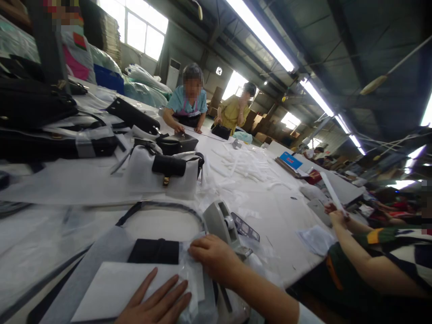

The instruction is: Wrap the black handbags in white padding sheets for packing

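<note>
A black handbag (157, 251) lies in front of me, partly wrapped in white paper (111, 292), its dark handle (162, 204) arching out behind. My left hand (158, 299) rests flat on the paper with its fingers spread. At the wrap's right edge, my right hand (216, 260) has its fingers bent and pressed together on clear film (191, 274). Whether that film is tape or bag plastic I cannot tell. Right beside this hand stands a grey tape dispenser (221, 220); a dark printed card (245, 227) lies behind it.
A white-wrapped bag with a black flap (168, 165) stands farther back. Black bags (33, 103) are piled at the left. White strips (249, 164) lie scattered mid-table. Two people work across the table; at the right a person's hands (335, 213) hold a white strip.
</note>
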Demonstrator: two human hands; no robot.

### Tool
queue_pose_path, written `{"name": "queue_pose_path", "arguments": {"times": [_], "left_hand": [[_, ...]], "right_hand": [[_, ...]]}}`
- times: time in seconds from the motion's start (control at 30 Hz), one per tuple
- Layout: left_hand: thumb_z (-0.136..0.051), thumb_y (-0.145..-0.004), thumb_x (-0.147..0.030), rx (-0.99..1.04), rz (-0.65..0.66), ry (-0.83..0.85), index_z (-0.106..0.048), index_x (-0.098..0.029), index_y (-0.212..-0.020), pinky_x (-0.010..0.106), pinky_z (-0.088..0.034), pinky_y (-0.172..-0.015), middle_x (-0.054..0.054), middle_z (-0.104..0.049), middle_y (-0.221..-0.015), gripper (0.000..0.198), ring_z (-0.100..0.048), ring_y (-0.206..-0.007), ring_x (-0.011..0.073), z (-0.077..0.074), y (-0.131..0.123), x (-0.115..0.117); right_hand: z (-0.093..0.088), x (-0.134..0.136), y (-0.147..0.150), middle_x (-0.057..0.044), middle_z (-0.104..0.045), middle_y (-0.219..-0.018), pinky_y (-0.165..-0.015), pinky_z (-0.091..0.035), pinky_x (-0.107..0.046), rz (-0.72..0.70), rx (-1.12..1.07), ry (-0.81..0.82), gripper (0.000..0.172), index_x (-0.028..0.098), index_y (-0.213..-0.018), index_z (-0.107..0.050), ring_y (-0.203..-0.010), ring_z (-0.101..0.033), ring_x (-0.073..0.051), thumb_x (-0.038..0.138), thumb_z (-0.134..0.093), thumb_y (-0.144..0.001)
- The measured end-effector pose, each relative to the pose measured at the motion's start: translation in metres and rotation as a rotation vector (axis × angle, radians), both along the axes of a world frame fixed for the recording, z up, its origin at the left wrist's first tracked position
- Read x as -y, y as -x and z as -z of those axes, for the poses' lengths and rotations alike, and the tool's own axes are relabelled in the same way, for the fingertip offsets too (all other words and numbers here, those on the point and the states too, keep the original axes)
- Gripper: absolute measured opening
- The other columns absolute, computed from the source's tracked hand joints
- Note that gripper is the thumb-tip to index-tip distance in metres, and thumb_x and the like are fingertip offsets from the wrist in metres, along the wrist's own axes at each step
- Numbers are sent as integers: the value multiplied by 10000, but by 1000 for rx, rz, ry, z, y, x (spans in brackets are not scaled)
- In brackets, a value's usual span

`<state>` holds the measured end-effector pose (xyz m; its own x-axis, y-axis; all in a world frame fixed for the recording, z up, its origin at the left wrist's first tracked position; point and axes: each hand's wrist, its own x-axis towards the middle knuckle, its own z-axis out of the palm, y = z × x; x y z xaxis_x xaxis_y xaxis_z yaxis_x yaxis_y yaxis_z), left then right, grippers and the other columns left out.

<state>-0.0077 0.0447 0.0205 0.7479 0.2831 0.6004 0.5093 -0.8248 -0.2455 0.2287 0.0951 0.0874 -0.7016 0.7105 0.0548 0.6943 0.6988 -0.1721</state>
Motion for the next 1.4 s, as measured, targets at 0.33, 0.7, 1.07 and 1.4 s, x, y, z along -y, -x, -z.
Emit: {"name": "queue_pose_path", "arguments": {"times": [0.33, 0.7, 1.07, 1.4], "left_hand": [[-520, -955, -381, 14, -28, 23, -523, -239, -1382, 334, -111, -1238, -22, -592, -1404, 450, -522, -1288, 124, -12, 0, 7], [-642, -893, -427, -127, -154, 219, -322, -269, -1511, 435, -255, -1205, 59, -523, -1469, 714, -473, -1361, 223, -13, 39, 18], [-502, -994, -407, -114, -223, 110, -286, -240, -1527, 338, -496, -1045, 56, -553, -1433, 599, -565, -1271, 204, -5, 81, 24], [-707, -818, -413, -171, -239, 419, -200, -244, -1548, 495, -418, -1117, 92, -369, -1559, 906, -403, -1402, 281, -22, 84, 27]], "right_hand": [[65, 101, -14, -167, -578, -1398, -1096, -477, -410, -38, -81, -471, 689, 59, -1470, -385, -1396, -433, -272, 499, -531, -959], [58, 103, -9, -128, -492, -1485, -1118, -451, -489, 25, -43, -392, 566, 105, -1467, -420, -1401, -429, -280, 232, -568, -936], [39, 101, -7, -101, -439, -1531, -1208, -282, -541, 76, -45, -246, 594, 182, -1512, -352, -1426, -391, -274, 235, -564, -960], [55, 115, 50, -83, -459, -1519, -1163, -369, -507, 28, -137, -538, 492, 187, -1444, -470, -1413, -409, -281, 356, -520, -985]]}}
